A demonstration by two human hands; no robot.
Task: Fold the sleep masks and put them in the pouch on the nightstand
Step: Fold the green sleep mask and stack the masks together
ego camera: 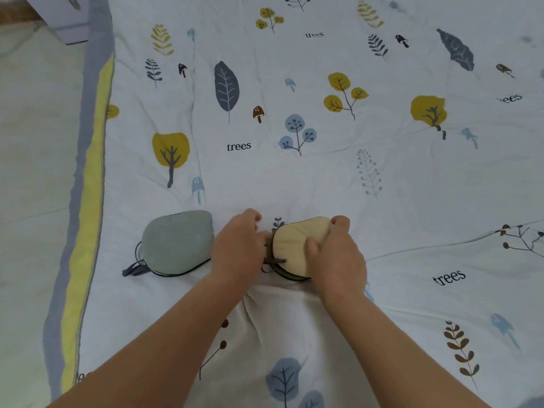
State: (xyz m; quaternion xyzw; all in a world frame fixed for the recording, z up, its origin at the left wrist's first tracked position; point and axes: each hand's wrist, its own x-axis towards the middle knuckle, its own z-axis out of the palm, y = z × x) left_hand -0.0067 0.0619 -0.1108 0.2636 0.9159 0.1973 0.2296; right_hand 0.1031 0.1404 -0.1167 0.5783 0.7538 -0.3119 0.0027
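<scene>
Step in hand, by the look of it: 2nd mask is being folded. The cream mask [297, 245] lies doubled over on the quilt [323, 172], near the front edge, w/ a dark green underside showing along its lower rim. It is pinned by the right hand [335, 254], thumb on top and fingers curled round the far edge. The dark strap [272, 262] at the mask's left side is pinched by the left hand [238, 248], fingers closed on it; exact hold can't be fully made out.

The grey-green mask [176, 241] sits just to the left, touching nothing but the quilt, already folded in half, its strap [135, 267] bunched at the lower left corner.

Next, prob.: strap to be tucked in so the fold stays flat, then both masks picked up. Pouch not in view; a white nightstand corner [67, 19] may be at top left.
</scene>
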